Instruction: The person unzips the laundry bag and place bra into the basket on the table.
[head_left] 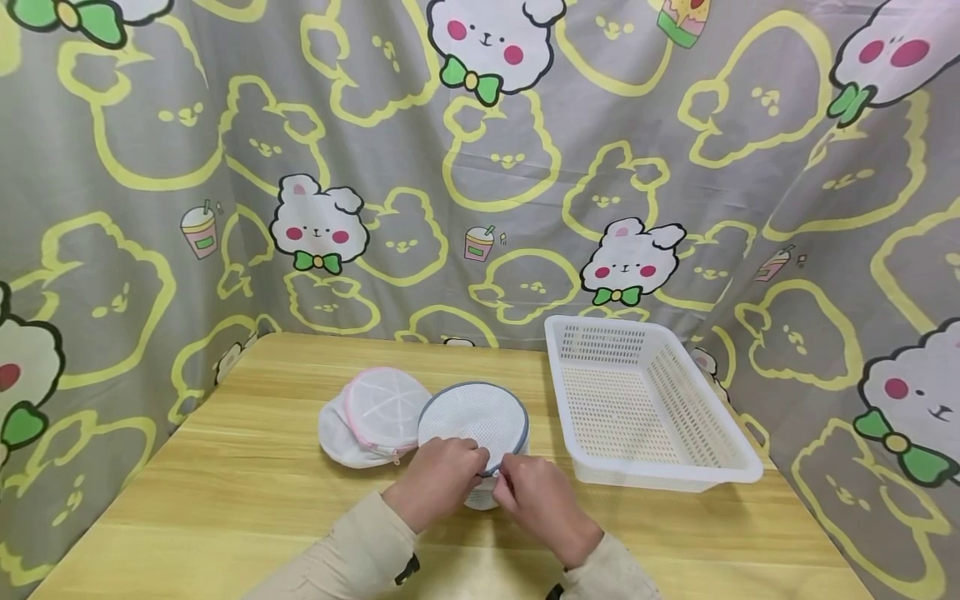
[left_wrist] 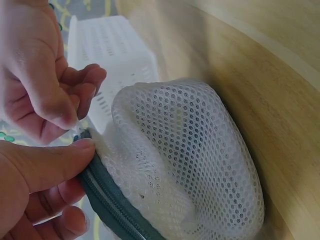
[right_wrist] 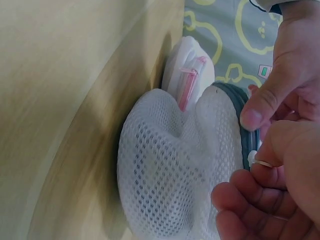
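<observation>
A white mesh laundry bag with a dark grey-blue zipped rim stands upright on the table in front of me. My left hand pinches the zip edge between thumb and fingers. Close beside it, my right hand pinches the small zip pull between thumb and forefinger. In both wrist views the bag's honeycomb mesh side bulges and folds inward. Whatever lies inside the bag cannot be made out.
Left of the bag lies a second round mesh bag with a pink zipped rim, over a white cloth part. A white perforated plastic basket stands on the right of the wooden table. A patterned curtain hangs behind.
</observation>
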